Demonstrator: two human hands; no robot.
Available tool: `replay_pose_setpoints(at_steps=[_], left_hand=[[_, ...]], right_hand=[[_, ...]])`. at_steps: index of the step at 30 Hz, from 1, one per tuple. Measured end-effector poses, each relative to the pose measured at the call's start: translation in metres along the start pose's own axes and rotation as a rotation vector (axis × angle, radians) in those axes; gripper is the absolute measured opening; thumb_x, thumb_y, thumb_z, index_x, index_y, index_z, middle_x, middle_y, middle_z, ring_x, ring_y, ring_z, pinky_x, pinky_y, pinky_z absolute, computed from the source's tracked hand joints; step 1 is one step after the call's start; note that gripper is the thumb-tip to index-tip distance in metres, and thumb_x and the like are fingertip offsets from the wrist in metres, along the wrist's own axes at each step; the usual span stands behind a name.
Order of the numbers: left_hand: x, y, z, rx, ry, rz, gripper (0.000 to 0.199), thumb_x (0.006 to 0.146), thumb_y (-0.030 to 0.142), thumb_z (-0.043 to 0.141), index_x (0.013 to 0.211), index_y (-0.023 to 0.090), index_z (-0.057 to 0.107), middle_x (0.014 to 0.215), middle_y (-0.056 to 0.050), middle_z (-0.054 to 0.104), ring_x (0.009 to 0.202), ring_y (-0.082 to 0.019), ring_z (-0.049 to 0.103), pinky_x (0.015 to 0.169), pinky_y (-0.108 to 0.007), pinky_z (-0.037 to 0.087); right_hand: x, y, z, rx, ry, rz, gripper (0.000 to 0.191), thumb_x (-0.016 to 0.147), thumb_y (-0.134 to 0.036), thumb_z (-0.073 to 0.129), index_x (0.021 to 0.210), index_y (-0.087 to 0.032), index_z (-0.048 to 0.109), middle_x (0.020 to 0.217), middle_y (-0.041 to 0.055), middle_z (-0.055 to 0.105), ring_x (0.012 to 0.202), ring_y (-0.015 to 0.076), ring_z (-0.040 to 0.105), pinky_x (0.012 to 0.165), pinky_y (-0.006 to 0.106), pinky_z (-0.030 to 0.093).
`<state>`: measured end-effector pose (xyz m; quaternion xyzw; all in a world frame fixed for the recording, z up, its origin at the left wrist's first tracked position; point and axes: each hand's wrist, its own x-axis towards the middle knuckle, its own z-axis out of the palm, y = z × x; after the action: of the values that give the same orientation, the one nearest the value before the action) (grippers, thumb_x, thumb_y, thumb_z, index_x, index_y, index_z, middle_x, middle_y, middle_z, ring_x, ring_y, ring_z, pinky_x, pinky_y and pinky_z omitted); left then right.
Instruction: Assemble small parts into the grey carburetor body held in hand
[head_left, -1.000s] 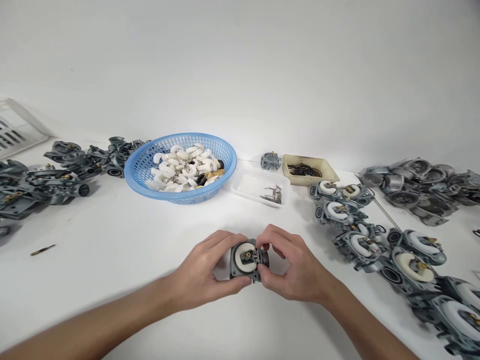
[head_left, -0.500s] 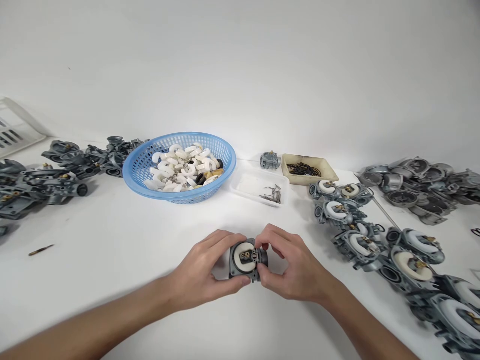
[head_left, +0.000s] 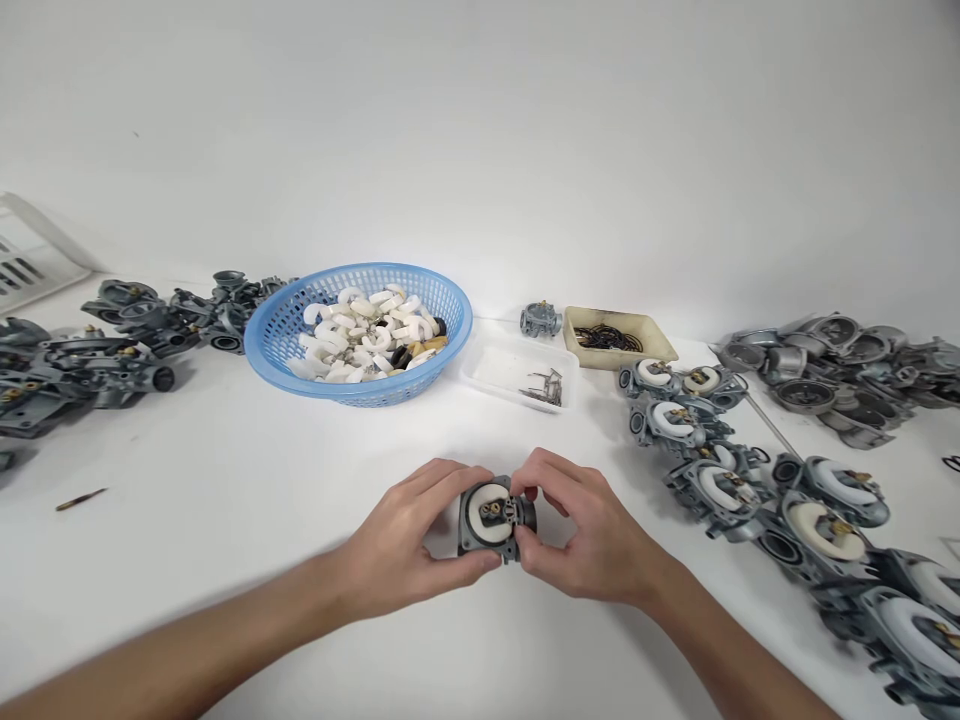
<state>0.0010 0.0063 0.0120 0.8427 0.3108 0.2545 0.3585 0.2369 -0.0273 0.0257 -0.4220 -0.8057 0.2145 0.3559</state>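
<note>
A grey metal carburetor body [head_left: 466, 540] sits in front of me on the white table, its open side facing up. Inside it lies a white C-shaped float [head_left: 478, 520], curved around two brass jets. My left hand [head_left: 409, 540] grips the body from the left, thumb at the near edge and fingers at the far edge. On the other side, my right hand [head_left: 581, 530] has its thumb and index fingertips at the float's hinge end, by the round black inlet. Whether a small pin is between those fingertips, I cannot make out.
Behind stand a blue basket [head_left: 259, 355] of floats, a clear tray [head_left: 487, 365] with small metal pins and a beige box [head_left: 660, 352] of black rings. Carburetors with floats [head_left: 724, 490] line the right; metal bowls [head_left: 806, 395] lie beyond. More carburetors [head_left: 112, 365] and a thin tool [head_left: 81, 500] are left.
Almost nothing differs. Both hands keep the same hold on the carburetor, and the view has shifted very slightly.
</note>
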Motion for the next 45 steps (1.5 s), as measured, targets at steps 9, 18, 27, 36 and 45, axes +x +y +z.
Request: replay_pose_setpoints(at_steps=[9, 18, 27, 36, 45], left_hand=[[-0.0007, -0.0022, -0.0001, 0.015, 0.007, 0.013, 0.054, 0.088, 0.037, 0.076, 0.136, 0.029, 0.052, 0.121, -0.006, 0.066, 0.108, -0.023, 0.064, 0.087, -0.033, 0.059], [-0.0001, -0.0014, 0.0009, 0.009, 0.009, 0.012, 0.054, 0.087, 0.036, 0.076, 0.135, 0.029, 0.053, 0.121, -0.005, 0.066, 0.109, -0.023, 0.063, 0.088, -0.032, 0.059], [0.0004, -0.0007, -0.0005, 0.028, 0.001, 0.005, 0.054, 0.086, 0.036, 0.077, 0.135, 0.029, 0.053, 0.122, -0.005, 0.066, 0.11, -0.023, 0.063, 0.092, -0.034, 0.057], [0.0006, 0.0016, 0.0005, 0.036, 0.023, 0.009, 0.056, 0.084, 0.03, 0.075, 0.135, 0.028, 0.051, 0.126, -0.007, 0.064, 0.113, -0.025, 0.063, 0.095, -0.037, 0.056], [0.0007, 0.0071, 0.0046, 0.026, 0.135, 0.059, 0.043, 0.085, 0.023, 0.072, 0.125, 0.024, 0.059, 0.126, -0.009, 0.06, 0.114, -0.026, 0.062, 0.098, -0.038, 0.055]], right_hand=[[-0.0001, 0.0002, -0.0008, 0.003, 0.008, -0.005, 0.022, 0.075, -0.014, 0.058, 0.095, -0.023, 0.057, 0.082, -0.0033, 0.053, 0.065, 0.0106, 0.044, 0.056, 0.023, 0.036], [0.0009, -0.0003, -0.0007, 0.002, 0.007, -0.005, 0.021, 0.075, -0.014, 0.057, 0.094, -0.023, 0.056, 0.081, -0.0031, 0.053, 0.064, 0.011, 0.046, 0.056, 0.023, 0.036], [0.0009, -0.0012, -0.0005, -0.017, 0.001, -0.012, 0.021, 0.076, -0.014, 0.056, 0.095, -0.024, 0.055, 0.081, -0.0026, 0.054, 0.065, 0.0123, 0.051, 0.058, 0.025, 0.041], [0.0004, -0.0019, -0.0001, -0.051, 0.01, -0.029, 0.021, 0.077, -0.014, 0.055, 0.096, -0.023, 0.055, 0.081, -0.0019, 0.055, 0.065, 0.013, 0.053, 0.059, 0.025, 0.044], [-0.0003, -0.0022, -0.0004, -0.054, 0.014, -0.033, 0.022, 0.077, -0.013, 0.056, 0.096, -0.024, 0.055, 0.08, -0.0016, 0.055, 0.064, 0.013, 0.051, 0.058, 0.025, 0.043]])
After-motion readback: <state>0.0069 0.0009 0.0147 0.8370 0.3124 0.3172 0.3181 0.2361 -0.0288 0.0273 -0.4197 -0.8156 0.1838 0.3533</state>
